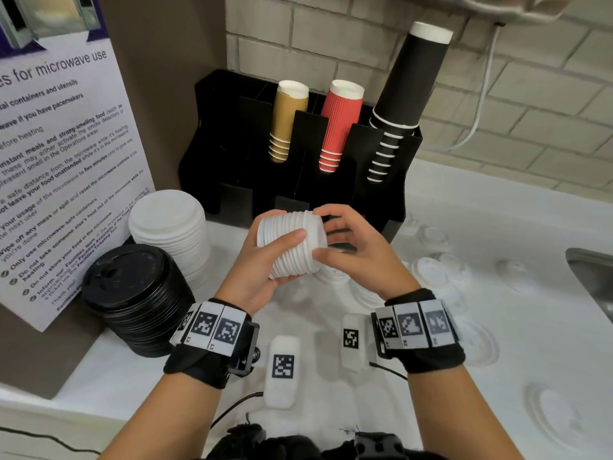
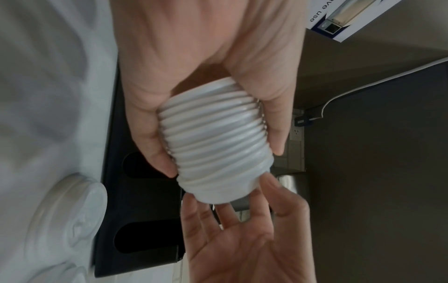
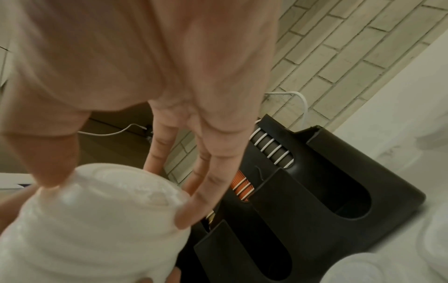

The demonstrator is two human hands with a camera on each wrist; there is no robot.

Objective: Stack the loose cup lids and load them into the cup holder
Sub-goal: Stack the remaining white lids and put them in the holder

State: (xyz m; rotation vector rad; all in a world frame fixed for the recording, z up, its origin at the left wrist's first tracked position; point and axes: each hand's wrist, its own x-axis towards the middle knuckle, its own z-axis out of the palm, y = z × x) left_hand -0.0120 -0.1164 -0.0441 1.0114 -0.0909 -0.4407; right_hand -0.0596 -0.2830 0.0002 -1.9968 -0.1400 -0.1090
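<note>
While your left hand [image 1: 265, 260] grips the white lid stack [image 1: 292, 242] at the frame's centre, your right hand [image 1: 351, 247] pinches its end. If the grip loosens, lids can fan apart before the cup holder [image 1: 252, 134] behind.

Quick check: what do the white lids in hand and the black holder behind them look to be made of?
Lid stack: probably thin moulded plastic, slightly glossy, with crisp ribbed rims; moulded fibre can't be ruled out. Holder: looks like rigid black plastic or acrylic, smooth flat panels with a faint sheen.
</note>
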